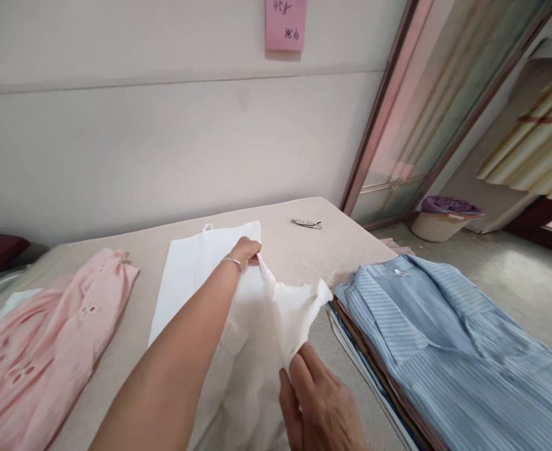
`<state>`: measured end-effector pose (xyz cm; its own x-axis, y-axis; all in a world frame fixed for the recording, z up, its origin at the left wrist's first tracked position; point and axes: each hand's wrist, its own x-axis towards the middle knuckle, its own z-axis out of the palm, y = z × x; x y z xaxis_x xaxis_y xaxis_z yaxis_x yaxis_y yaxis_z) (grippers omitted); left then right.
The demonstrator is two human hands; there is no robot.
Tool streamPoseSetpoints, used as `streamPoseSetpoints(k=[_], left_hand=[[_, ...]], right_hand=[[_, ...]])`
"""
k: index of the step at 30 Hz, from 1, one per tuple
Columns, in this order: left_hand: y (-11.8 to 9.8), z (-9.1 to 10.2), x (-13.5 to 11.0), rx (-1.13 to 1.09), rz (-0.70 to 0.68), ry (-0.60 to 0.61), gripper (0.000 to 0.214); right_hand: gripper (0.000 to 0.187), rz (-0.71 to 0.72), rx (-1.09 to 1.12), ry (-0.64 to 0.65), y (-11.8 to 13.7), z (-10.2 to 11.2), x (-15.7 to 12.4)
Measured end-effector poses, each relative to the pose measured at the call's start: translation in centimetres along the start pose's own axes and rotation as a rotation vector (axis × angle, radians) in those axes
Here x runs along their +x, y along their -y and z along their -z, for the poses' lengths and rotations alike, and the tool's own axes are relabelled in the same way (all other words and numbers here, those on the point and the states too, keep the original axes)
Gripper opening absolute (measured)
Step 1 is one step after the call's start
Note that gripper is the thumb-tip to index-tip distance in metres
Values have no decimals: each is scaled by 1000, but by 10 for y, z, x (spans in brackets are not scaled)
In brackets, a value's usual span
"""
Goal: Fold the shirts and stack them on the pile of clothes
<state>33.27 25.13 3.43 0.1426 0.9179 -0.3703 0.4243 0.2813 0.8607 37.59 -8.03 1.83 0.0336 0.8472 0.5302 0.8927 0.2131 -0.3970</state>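
Note:
A white garment (196,275) lies spread on the beige table (304,250) in front of me. My left hand (246,252), a thin bracelet on its wrist, reaches far across and pinches the cloth near its upper right edge. My right hand (316,401) is low in the view, closed on a lifted fold of the same white cloth. The cloth between the two hands is raised and rumpled.
A pink eyelet garment (46,338) lies at the left. A stack of folded shirts topped by a light blue striped shirt (445,344) sits at the right. A small clip (306,223) lies at the table's far edge. A basket (440,222) stands on the floor.

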Motion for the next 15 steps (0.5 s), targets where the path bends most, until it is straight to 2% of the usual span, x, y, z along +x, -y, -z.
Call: streamPoseSetpoints(k=[2,4,6,8,10,12,15], left_hand=[[8,28,1,-94,9,27,10],[23,57,-1,-171,24,22,9],[43,81,-5,-210,54,-4,10],[61,96,-9,-220,82,-23,9],[73,102,-11,-215,88,-23,6],[76,99,-8,-195,71,-33,9],[71,87,1,-133,32,-105,16]], right_hand=[[17,114,-44,-37,14,-5,3],[19,228,-96,-22,26,-19,-1],[19,304,-135,-2,35,-41,-11],[18,329,-163,-1,37,-66,-25],[20,291,-183,-43,35,-88,-38],[20,255,-206,-99,29,-103,-46],[17,270,-271,-133,20,-110,-48]])
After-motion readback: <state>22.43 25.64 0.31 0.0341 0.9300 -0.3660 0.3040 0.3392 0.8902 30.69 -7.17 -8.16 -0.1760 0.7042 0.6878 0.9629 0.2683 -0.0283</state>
